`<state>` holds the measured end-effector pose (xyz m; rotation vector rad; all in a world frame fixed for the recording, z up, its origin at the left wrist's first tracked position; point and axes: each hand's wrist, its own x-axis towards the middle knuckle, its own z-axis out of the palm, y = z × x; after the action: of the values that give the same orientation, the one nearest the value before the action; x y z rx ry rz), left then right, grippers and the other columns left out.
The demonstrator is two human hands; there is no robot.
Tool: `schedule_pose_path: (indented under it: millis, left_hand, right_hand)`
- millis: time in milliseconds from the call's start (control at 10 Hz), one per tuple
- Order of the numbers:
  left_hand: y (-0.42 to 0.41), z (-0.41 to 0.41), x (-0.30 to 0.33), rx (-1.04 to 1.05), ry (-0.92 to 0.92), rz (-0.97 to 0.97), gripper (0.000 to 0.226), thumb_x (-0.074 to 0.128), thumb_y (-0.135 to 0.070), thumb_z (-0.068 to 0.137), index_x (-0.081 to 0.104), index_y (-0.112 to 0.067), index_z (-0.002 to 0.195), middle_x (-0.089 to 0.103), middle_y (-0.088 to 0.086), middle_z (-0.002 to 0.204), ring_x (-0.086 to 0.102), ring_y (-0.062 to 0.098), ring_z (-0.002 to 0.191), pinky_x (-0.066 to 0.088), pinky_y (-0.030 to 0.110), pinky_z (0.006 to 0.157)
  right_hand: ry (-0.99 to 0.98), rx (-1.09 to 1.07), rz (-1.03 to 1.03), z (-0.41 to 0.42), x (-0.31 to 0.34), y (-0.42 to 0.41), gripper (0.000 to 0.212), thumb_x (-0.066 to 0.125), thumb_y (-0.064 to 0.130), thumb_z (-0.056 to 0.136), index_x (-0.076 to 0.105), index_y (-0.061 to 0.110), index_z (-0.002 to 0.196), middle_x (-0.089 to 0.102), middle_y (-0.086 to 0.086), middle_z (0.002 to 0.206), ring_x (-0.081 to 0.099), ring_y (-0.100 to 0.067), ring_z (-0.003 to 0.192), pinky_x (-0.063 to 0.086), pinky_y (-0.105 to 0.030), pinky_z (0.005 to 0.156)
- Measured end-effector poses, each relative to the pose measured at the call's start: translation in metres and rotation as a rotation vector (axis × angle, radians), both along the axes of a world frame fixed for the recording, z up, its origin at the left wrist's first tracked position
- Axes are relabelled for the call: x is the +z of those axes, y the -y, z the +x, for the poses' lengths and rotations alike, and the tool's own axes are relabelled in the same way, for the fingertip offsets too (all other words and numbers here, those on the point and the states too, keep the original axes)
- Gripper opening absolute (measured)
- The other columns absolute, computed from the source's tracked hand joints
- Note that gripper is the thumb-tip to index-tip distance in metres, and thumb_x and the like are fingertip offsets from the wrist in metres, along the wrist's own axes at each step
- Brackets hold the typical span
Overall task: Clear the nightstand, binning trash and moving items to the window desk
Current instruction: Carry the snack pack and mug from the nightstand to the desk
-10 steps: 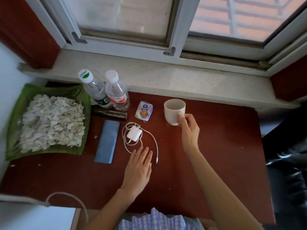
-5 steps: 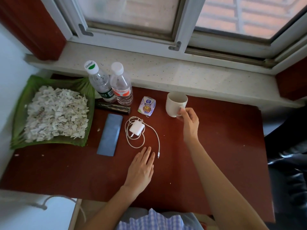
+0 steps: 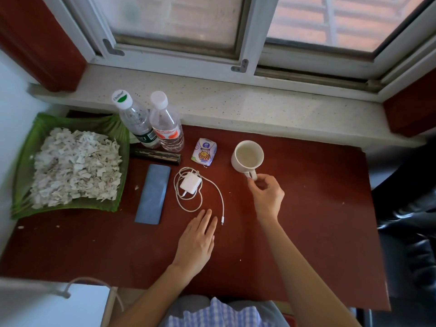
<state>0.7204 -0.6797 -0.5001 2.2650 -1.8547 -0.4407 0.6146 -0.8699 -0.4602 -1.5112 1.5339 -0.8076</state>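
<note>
A cream mug (image 3: pixel 249 154) stands upright on the red-brown window desk (image 3: pixel 318 220), its handle pointing toward me. My right hand (image 3: pixel 267 197) pinches the end of that handle with thumb and forefinger. My left hand (image 3: pixel 197 241) lies flat on the desk with nothing in it, its fingertips just short of the white charger (image 3: pixel 190 185) and the free end of its looped cable. A flat blue case (image 3: pixel 153 193) lies to the left of the charger. A small printed packet (image 3: pixel 204 152) sits between the bottles and the mug.
Two clear water bottles (image 3: pixel 138 121) (image 3: pixel 166 128) stand at the back by the stone sill (image 3: pixel 236 107), with a dark bar (image 3: pixel 155 155) in front of them. A green tray (image 3: pixel 26 147) of white scraps fills the left. A white bag (image 3: pixel 70 305) sits at bottom left, a black chair (image 3: pixel 412 232) at right.
My right hand has drawn back from the mug's side to the tip of its handle. The left hand has stayed flat on the desk. The view has shifted a little.
</note>
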Motion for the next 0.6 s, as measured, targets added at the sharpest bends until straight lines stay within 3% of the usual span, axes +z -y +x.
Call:
schedule_pose_path:
  millis: [400,600]
  left_hand:
    - [0.000,-0.003,-0.001,-0.002,0.036,-0.006,0.050,0.063,-0.022,0.084,0.053,-0.011,0.131,0.048,0.013,0.140,0.046,0.028,0.129,0.045,0.040,0.102]
    - [0.000,-0.004,0.001,-0.002,0.046,0.003,0.051,0.065,-0.023,0.082,0.054,-0.010,0.130,0.049,0.013,0.139,0.047,0.029,0.129,0.046,0.040,0.101]
  right_hand:
    - [-0.040,0.122,-0.097,0.015,-0.006,0.000,0.010,0.077,0.017,0.077,0.067,0.017,0.080,0.068,0.003,0.077,0.063,-0.004,0.066,0.047,-0.013,0.061]
    - [-0.085,0.183,-0.137,0.033,-0.008,0.009,0.012,0.076,0.017,0.077,0.067,0.009,0.079,0.066,0.000,0.074,0.057,0.002,0.062,0.040,-0.007,0.059]
